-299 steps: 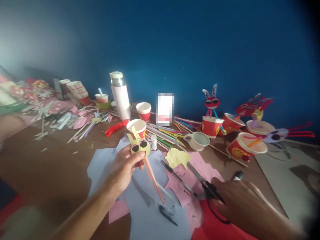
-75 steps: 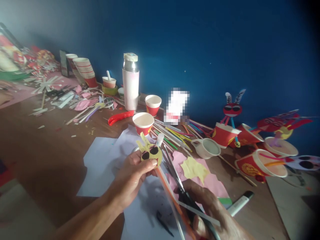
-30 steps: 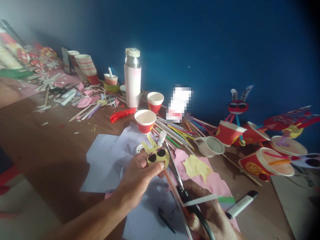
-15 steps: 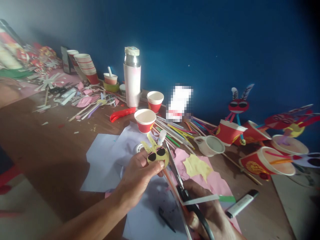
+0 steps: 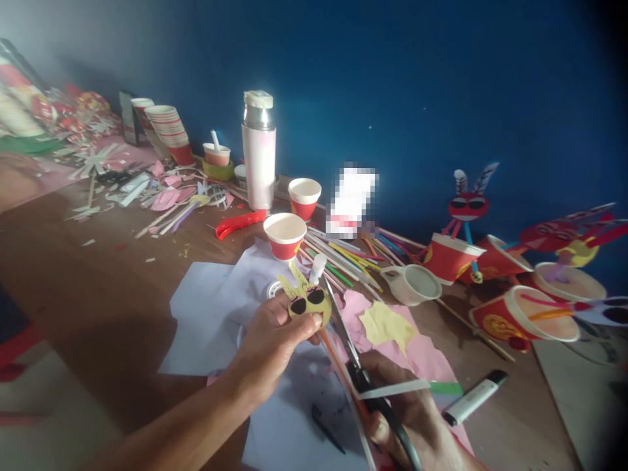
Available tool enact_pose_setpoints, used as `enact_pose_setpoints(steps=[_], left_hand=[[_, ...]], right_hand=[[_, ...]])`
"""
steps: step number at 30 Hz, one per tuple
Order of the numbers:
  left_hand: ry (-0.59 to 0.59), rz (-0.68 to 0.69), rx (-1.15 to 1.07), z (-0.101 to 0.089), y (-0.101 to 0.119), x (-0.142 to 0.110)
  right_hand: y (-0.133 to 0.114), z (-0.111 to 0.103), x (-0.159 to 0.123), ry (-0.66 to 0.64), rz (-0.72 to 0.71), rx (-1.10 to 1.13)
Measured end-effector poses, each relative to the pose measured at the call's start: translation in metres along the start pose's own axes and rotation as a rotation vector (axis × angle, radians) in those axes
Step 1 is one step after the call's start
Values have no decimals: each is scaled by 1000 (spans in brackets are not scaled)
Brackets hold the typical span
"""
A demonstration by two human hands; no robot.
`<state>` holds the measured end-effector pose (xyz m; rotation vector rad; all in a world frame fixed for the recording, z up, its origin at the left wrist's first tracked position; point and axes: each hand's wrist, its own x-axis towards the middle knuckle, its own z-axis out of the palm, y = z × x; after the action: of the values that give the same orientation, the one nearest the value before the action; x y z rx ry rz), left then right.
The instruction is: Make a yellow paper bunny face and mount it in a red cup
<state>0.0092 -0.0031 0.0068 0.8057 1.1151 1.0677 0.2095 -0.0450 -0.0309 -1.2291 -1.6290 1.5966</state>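
Observation:
Between the thumb and fingers of my left hand (image 5: 275,343) is a yellow paper bunny face (image 5: 310,307) with long ears and black eyes. My right hand (image 5: 409,405) is closed around black-handled scissors (image 5: 354,356), whose blades point up beside the face's right edge. An orange strip (image 5: 333,353) runs down from the face toward my right hand. A pale strip (image 5: 392,390) crosses in front of that hand; what holds it is hidden. Beneath both hands lie white paper sheets (image 5: 279,418) and torn pink paper (image 5: 432,356) with a yellow scrap (image 5: 388,326) on it.
Red paper cups (image 5: 284,239) and a tall flask (image 5: 259,163) stand behind, near colored sticks (image 5: 343,255) and a white cup (image 5: 417,286). A marker (image 5: 475,398) lies at right, below cups with paper figures (image 5: 468,208). Paper scraps (image 5: 161,190) cover the far left.

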Motion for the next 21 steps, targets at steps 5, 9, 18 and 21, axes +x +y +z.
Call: enact_pose_setpoints(steps=[5,9,18,21], left_hand=[[14,-4,-11,1,1,0],[14,-3,-13,1,0,0],[5,-20,-134,0,-3,0],[25,-20,-176,-1,-3,0]], right_hand=[[0,1,0,-10,-9,59],[2,1,-1,-1,-27,43],[-9,-1,7,17,-36,-3],[-14,-5,11,55,-27,-32]])
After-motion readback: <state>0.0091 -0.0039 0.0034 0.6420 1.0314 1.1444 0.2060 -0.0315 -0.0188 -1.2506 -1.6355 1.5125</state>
